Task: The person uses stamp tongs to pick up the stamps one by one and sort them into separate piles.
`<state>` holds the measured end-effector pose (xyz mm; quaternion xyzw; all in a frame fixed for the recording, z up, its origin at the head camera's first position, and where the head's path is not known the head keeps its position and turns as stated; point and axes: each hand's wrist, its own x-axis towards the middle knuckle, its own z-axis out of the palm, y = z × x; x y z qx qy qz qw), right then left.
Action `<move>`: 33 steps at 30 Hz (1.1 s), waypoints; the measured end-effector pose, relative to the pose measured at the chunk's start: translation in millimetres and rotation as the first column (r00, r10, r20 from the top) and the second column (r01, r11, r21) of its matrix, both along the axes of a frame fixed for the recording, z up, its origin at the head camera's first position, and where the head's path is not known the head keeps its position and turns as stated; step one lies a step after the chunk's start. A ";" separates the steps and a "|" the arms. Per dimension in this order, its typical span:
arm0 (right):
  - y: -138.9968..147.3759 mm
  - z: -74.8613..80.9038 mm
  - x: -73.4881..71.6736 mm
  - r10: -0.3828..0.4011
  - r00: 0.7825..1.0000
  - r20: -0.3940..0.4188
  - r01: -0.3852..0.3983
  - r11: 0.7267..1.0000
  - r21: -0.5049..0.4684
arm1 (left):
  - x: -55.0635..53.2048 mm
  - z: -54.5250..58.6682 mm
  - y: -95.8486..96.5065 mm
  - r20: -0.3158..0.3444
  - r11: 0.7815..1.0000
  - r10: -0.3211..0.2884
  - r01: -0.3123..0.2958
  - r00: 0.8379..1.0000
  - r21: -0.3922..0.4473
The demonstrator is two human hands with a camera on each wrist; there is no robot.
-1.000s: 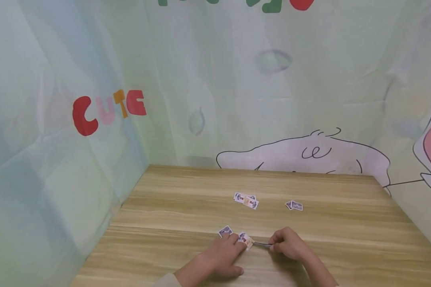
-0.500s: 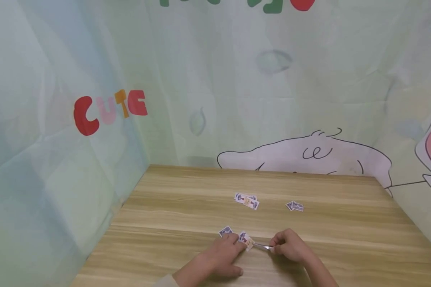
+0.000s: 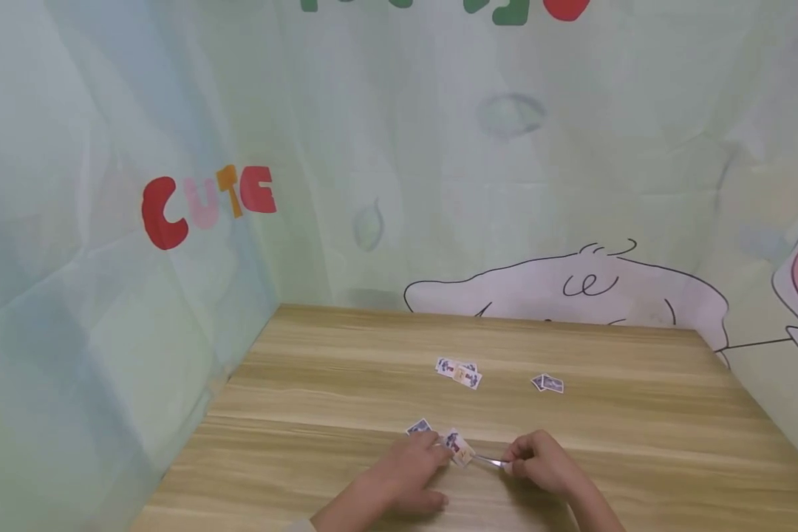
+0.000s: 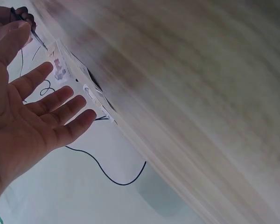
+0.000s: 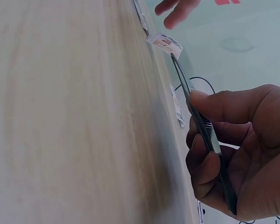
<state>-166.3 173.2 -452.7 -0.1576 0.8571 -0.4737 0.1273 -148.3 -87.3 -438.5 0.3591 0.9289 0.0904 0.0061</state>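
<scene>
My right hand (image 3: 541, 462) pinches a pair of metal tweezers (image 5: 206, 133) between thumb and fingers. At the tweezers' tips is a small picture card (image 5: 167, 44), face side showing, tilted up off the table in the right wrist view. My left hand (image 3: 408, 471) is spread flat-fingered to the left of that card; the left wrist view shows its fingers (image 4: 67, 112) loosely straight and holding nothing. Just beyond the left fingertips lies a dark-backed card (image 3: 419, 426), partly covered by the hand. Whether anything else lies beneath the left hand is hidden.
Farther back on the wooden table (image 3: 346, 347) lie overlapping face-up picture cards (image 3: 457, 372). To their right are overlapping dark-backed cards (image 3: 548, 383). Printed fabric walls (image 3: 399, 148) enclose the table's back and sides.
The tweezers' card has shifted slightly right and shows more of its face, coming away from the left fingers. The right hand has moved slightly right and down; the left hand barely moved.
</scene>
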 end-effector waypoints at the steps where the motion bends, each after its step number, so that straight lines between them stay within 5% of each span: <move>1: 0.8 -0.7 0.7 -0.002 1.000 -0.002 0.002 1.000 0.000 | 0.3 0.5 -1.2 0.004 1.000 0.006 -0.006 1.000 0.004; 33: 21.8 4.2 3.1 -0.074 0.997 0.000 0.074 0.997 -0.033 | 3.1 5.2 -22.7 0.097 0.997 0.074 -0.077 0.993 0.022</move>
